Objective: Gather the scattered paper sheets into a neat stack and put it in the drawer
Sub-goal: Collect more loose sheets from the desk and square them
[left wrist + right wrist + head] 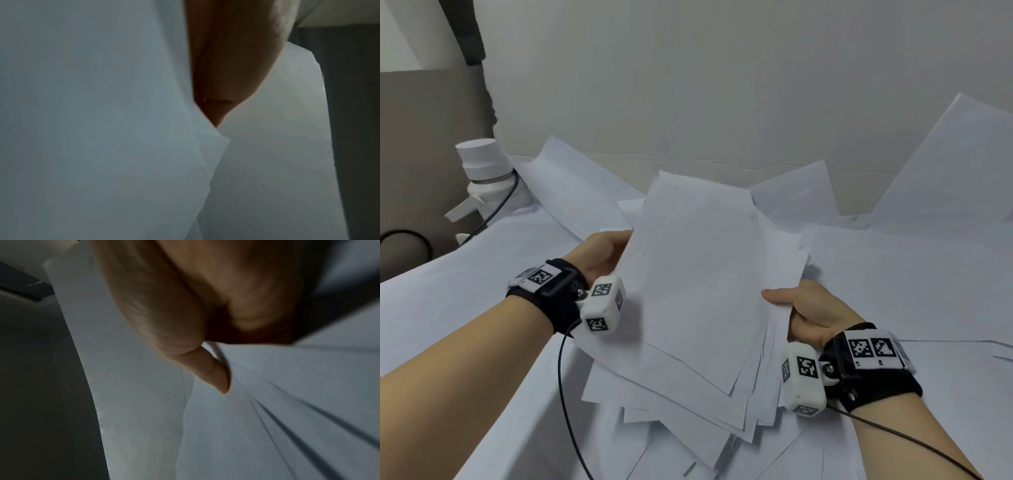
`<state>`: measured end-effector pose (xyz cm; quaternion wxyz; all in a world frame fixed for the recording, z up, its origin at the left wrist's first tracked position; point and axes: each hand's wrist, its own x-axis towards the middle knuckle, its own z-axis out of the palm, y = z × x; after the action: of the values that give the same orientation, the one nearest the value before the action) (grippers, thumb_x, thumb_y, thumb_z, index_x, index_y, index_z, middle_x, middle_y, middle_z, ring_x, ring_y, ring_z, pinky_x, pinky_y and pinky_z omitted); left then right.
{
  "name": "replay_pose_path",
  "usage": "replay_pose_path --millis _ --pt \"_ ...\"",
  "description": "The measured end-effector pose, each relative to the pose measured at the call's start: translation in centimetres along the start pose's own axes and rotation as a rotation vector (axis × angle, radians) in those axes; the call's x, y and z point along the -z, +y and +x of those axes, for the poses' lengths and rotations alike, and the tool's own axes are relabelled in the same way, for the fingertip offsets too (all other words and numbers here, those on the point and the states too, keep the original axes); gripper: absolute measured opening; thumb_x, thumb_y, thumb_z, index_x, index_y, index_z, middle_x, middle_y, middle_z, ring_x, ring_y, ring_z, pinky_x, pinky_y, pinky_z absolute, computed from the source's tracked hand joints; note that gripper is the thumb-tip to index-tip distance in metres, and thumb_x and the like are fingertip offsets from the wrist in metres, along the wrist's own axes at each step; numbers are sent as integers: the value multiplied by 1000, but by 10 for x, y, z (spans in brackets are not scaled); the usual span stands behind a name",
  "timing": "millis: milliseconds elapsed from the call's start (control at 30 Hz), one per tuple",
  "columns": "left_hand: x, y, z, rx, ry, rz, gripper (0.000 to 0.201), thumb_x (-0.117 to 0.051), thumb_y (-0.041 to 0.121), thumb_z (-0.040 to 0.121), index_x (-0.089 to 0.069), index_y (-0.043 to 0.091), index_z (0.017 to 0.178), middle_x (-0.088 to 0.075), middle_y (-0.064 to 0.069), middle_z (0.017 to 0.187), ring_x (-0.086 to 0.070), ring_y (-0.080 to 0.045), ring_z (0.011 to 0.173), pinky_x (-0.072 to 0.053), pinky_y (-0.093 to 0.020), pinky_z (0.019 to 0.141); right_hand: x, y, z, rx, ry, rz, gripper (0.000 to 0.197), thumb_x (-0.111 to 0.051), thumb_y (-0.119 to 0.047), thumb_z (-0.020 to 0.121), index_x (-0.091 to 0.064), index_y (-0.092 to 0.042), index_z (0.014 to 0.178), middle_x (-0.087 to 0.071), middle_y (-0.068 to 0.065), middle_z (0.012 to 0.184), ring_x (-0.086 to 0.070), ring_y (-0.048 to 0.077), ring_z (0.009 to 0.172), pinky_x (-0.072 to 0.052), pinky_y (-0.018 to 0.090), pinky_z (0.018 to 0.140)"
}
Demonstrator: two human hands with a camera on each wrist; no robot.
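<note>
A loose, fanned bundle of white paper sheets (698,281) is held tilted above the table, its edges uneven. My left hand (606,253) grips the bundle's left edge, fingers hidden behind the sheets. My right hand (801,308) pinches its right edge, thumb on top. In the left wrist view the left hand (230,68) lies against the sheets (98,129). In the right wrist view the thumb of the right hand (213,373) presses on the fanned sheets (287,402). More sheets (914,274) lie scattered on the table. No drawer shows.
A white cylindrical device (482,168) with a black cable stands at the table's back left corner. A white wall (722,85) rises behind the table. One large sheet (962,164) leans against the wall at the right. Cables hang from both wrist cameras.
</note>
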<state>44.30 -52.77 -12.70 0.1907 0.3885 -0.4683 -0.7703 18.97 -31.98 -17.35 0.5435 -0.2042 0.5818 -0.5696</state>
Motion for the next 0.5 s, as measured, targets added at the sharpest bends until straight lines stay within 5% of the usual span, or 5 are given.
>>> replay_pose_path --millis 67,133,300,500 --pt "0 11 0 -8 -19 -21 30 -60 24 88 -78 7 106 -75 -12 107 -75 -28 89 -63 -41 74 2 -4 -4 7 -30 8 27 -50 5 96 -61 2 121 -70 22 114 -71 37 93 -57 42 53" --pt "1 24 2 -8 16 2 30 -58 21 92 -75 6 112 -75 -11 110 -74 -27 91 -63 -40 75 6 -7 -6 12 -53 2 29 -51 4 96 -61 1 123 -69 22 116 -71 37 92 -56 42 50" --pt "-1 52 7 -146 56 158 26 -40 10 104 -65 4 98 -74 -2 70 -70 -10 56 -58 -21 52 18 -8 -5 24 -101 -39 33 -52 5 94 -62 0 124 -69 19 118 -69 36 106 -59 52 80" --pt "-2 69 13 -228 160 332 23 -44 4 103 -63 5 90 -69 -4 69 -65 -13 53 -54 -22 50 14 -3 2 80 -77 -43 33 -54 6 92 -62 1 123 -68 20 120 -66 37 111 -50 55 98"
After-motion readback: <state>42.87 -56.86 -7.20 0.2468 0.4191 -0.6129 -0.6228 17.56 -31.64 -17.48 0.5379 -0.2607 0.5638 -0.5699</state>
